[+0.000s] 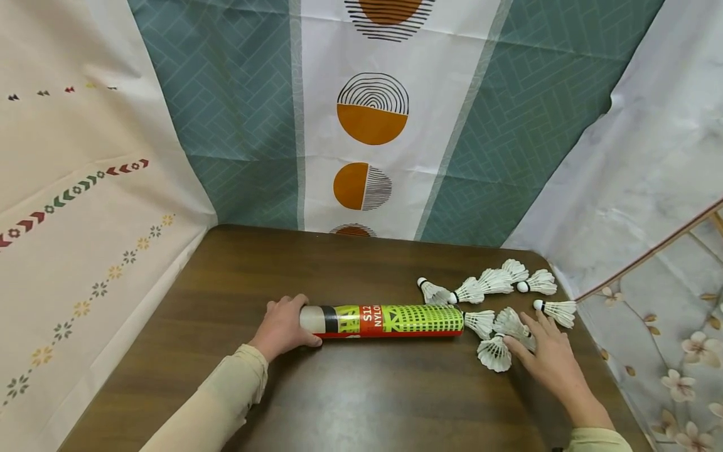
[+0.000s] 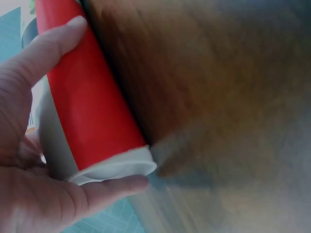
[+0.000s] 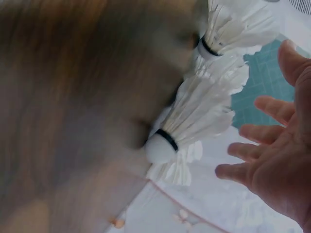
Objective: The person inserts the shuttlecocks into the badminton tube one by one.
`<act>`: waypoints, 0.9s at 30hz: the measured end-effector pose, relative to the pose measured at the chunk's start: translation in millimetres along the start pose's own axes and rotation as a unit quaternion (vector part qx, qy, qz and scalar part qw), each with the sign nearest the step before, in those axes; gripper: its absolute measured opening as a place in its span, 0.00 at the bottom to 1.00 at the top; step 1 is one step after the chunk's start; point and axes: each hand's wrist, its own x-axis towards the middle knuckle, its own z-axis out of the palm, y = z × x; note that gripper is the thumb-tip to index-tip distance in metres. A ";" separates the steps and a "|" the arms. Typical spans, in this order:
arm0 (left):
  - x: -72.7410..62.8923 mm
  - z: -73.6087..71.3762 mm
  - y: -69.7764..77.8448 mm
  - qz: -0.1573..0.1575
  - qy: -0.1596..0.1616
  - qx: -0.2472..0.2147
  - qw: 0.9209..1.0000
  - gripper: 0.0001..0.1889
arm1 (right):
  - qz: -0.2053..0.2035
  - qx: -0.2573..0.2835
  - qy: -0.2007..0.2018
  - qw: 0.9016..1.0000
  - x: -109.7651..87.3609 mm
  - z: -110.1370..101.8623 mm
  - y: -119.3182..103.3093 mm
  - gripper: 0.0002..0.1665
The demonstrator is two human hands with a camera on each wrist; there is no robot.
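A shuttlecock tube (image 1: 390,321), green-yellow with a red side and "S12 NYLON" lettering, lies lengthwise on the table. My left hand (image 1: 286,323) holds its left end; in the left wrist view the thumb lies along the red side and a finger crosses the white end cap (image 2: 119,167). One white shuttlecock (image 1: 480,323) sits right at the tube's right end. Beside it, my right hand (image 1: 548,351) hovers with spread fingers over a small cluster of shuttlecocks (image 1: 495,355). In the right wrist view that palm faces a shuttlecock (image 3: 194,114) with nothing between the fingers.
Behind the tube, several more shuttlecocks (image 1: 496,280) lie in a loose row toward the back right. Another shuttlecock (image 1: 556,312) rests near the right edge of the brown table (image 1: 350,389). Patterned cloths (image 1: 243,125) hang behind the table and at both sides.
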 end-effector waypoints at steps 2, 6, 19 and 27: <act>-0.8 2.2 -1.8 0.015 0.006 0.006 1.000 0.46 | -0.007 0.001 0.016 1.000 0.9 2.0 -2.7 0.46; -1.2 6.7 -9.9 0.045 0.016 0.006 0.999 0.45 | -0.012 0.005 0.016 1.000 1.1 5.0 -5.7 0.44; -1.0 2.0 -55.1 -0.012 0.001 -0.292 0.956 0.50 | 0.004 0.011 -0.021 1.000 -2.5 5.7 -0.6 0.45; 0.2 3.0 -62.7 -0.034 -0.005 -0.305 0.952 0.51 | 0.006 0.015 -0.034 0.999 -2.9 3.1 -2.8 0.46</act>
